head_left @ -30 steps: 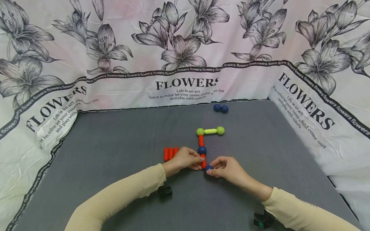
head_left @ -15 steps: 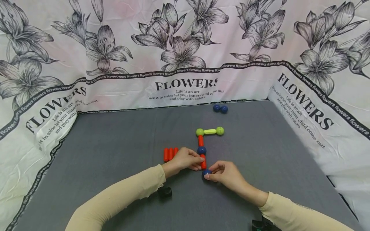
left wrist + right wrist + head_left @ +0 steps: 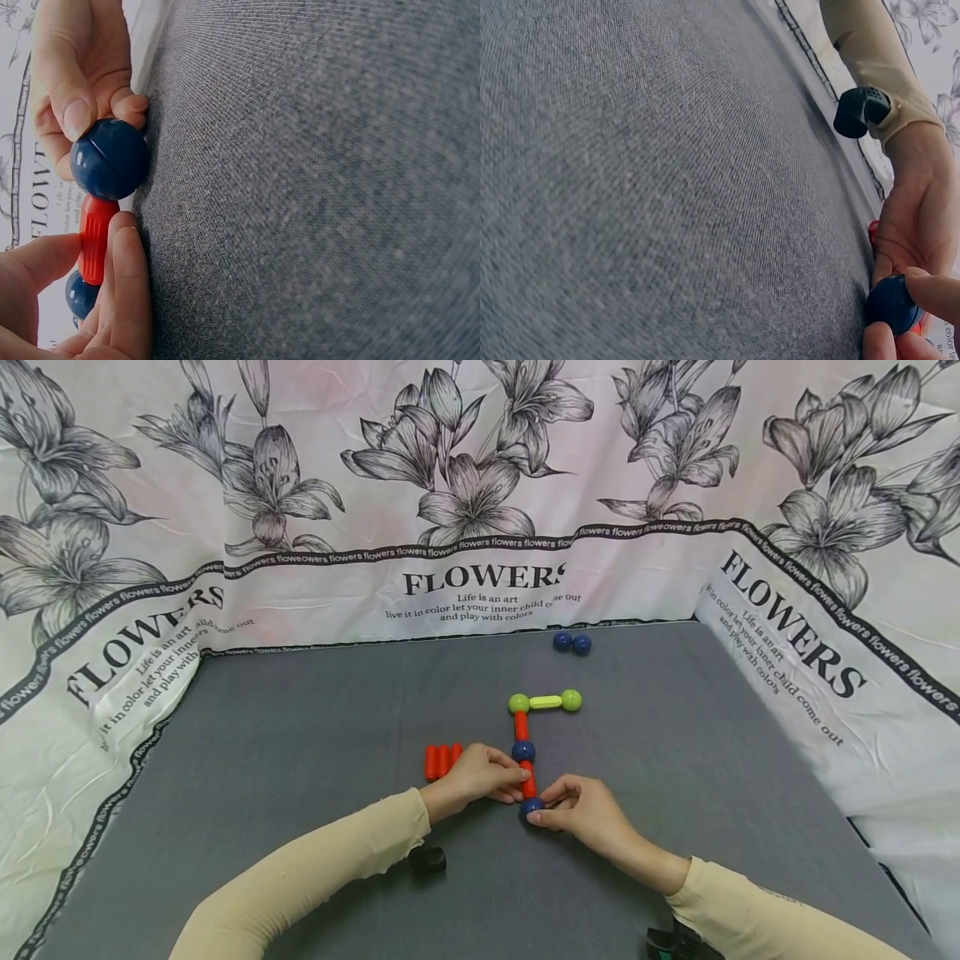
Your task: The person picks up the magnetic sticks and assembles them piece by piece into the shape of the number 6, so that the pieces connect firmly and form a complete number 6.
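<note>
Blue ball [image 3: 529, 808] touches red rod [image 3: 529, 786], well apart from table's back edge [image 3: 375, 645].

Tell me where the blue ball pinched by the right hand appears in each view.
Head: blue ball below centre, slightly right.
Left wrist: blue ball left of centre, just above mid-height.
Right wrist: blue ball lower right.
Shared landmark: the left hand, pinching the red rod, shows in all three.

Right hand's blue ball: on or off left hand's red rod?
On: the left wrist view shows the blue ball against the red rod, no visible gap.
</note>
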A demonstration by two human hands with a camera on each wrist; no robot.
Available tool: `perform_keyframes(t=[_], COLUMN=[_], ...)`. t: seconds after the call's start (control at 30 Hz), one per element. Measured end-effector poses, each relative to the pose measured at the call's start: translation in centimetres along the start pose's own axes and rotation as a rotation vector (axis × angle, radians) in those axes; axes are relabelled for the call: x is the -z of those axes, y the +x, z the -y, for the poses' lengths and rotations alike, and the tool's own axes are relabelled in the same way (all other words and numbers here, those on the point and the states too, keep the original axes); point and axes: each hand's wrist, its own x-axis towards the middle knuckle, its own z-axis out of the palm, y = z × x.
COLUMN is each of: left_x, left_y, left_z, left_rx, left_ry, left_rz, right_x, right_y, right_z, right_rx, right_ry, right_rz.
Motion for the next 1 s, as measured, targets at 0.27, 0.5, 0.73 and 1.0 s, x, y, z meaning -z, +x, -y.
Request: perform_keyframes(t=[0.27,0.5,0.73,1.0], left_x=[0.01,-0.01,-0.10,-0.14], left_y=[0.03,0.06,0.14,-0.56], left_z=[-0.08,0.01,0.01,0.25], left_rx=[0.003,0.000,-0.004,-0.046], left_ry=[0.003,0.003,-0.002,0.021], left_rz=[-0.001,-0.005,-0.010,-0.017], right_x=[0.07,0.11,0.08,0.18], right_y=[0.16,0.19,0.20,-0.03], right_z=[-0.01,0.03,-0.19,-0.43], right_rx=[0.006,0.004,0.016,0.043], right_ry=[0.005,0.021,0.028,0.051], right_rz=[0.003,0.010,0.009,0.023])
